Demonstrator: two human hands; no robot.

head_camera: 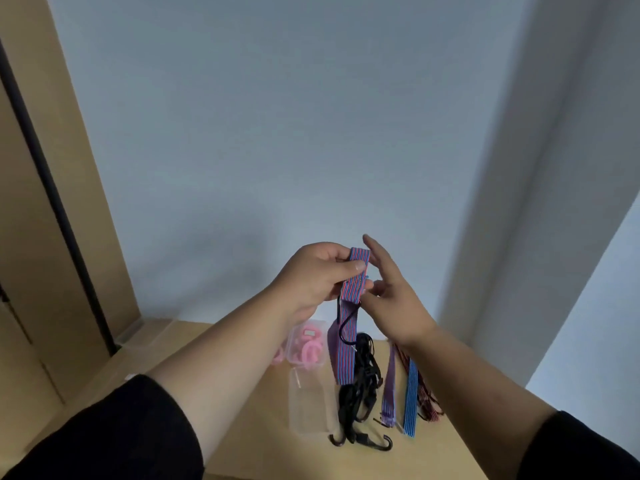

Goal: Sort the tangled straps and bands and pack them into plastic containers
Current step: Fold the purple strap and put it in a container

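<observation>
My left hand [313, 273] holds up a red-and-blue striped flat strap [346, 355], thumb and fingers pinching its folded top. The strap hangs down toward the table, and a black hook dangles beside it. My right hand [391, 299] is just right of the fold, its upper fingers straight; its lower fingers meet the strap, though whether they pinch it is unclear. On the wooden table [263, 441] lie a black strap bundle with hooks [360, 393], a purple strap [389, 389], a blue strap [411, 396] and a dark red strap [427, 403].
An empty clear plastic container [310, 403] lies left of the black bundle. Behind it is a clear container of pink bands [306, 344], with one pink band [278, 355] beside it. A grey wall rises behind the table; brown panels stand at left.
</observation>
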